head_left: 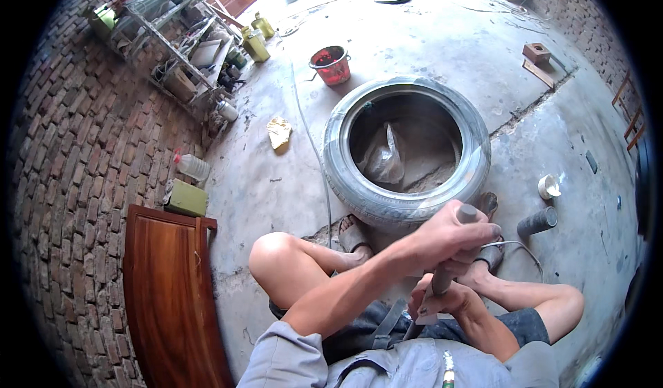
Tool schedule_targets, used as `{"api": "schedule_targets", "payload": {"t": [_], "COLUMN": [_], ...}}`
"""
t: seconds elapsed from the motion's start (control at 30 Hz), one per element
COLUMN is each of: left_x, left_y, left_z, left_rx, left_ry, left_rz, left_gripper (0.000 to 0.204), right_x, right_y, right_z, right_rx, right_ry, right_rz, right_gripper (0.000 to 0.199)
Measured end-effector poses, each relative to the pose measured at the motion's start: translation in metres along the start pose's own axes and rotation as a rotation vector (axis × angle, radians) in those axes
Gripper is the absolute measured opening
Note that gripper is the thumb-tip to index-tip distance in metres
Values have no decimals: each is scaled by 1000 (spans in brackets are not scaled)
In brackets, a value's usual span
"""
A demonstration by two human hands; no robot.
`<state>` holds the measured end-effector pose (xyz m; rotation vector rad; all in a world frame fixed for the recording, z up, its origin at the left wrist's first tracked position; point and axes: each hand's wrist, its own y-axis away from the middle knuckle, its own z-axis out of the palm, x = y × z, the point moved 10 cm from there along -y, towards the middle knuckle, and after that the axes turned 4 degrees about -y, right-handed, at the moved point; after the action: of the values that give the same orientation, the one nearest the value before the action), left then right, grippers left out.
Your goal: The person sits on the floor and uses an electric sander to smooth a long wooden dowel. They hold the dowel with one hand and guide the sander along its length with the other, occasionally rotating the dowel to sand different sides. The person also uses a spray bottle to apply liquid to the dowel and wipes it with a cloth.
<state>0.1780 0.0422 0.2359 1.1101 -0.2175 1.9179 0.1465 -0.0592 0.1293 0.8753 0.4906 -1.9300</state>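
Observation:
I sit with bent legs in front of a car tyre [407, 205] lying flat on the floor. My left hand [452, 239] is closed round the upper part of a grey-brown cylindrical rod [442, 279], whose round end sticks out above the fist. Below it, my right hand [445, 299] is closed round the lower part of the same rod, close to my lap. A small pale flat piece [427, 317] shows beneath the right fingers; its kind is unclear. The rod's lower end is partly hidden by that hand. A clear plastic bag [385, 157] lies inside the tyre ring.
Right of my feet are a dark grey cylinder [537, 221] and a white roll [549, 187]. A red bucket [331, 70] stands beyond the tyre. Along the brick wall are a cluttered shelf [176, 53], a green canister [186, 199] and a wooden panel [173, 298]. A thin cable [311, 136] crosses the floor.

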Motion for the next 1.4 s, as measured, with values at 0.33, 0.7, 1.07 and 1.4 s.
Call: {"api": "schedule_targets", "payload": {"t": [0.33, 0.7, 1.07, 1.4], "left_x": [-27, -39, -58, -66], "left_y": [-41, -27, -17, -16], "left_z": [-91, -146, -198, -205], "left_rx": [66, 321, 367, 475], "left_ry": [174, 249, 321, 329], "left_rz": [35, 25, 65, 48], "left_gripper": [44, 42, 47, 42], "right_x": [18, 6, -22, 4], "right_y": [-3, 9, 45, 62], "right_z": [-64, -62, -101, -96], "right_rx": [534, 600, 880, 965], "right_ry": [-244, -213, 264, 493], "right_rz": [197, 38, -171, -155], "right_gripper": [43, 45, 44, 40]}}
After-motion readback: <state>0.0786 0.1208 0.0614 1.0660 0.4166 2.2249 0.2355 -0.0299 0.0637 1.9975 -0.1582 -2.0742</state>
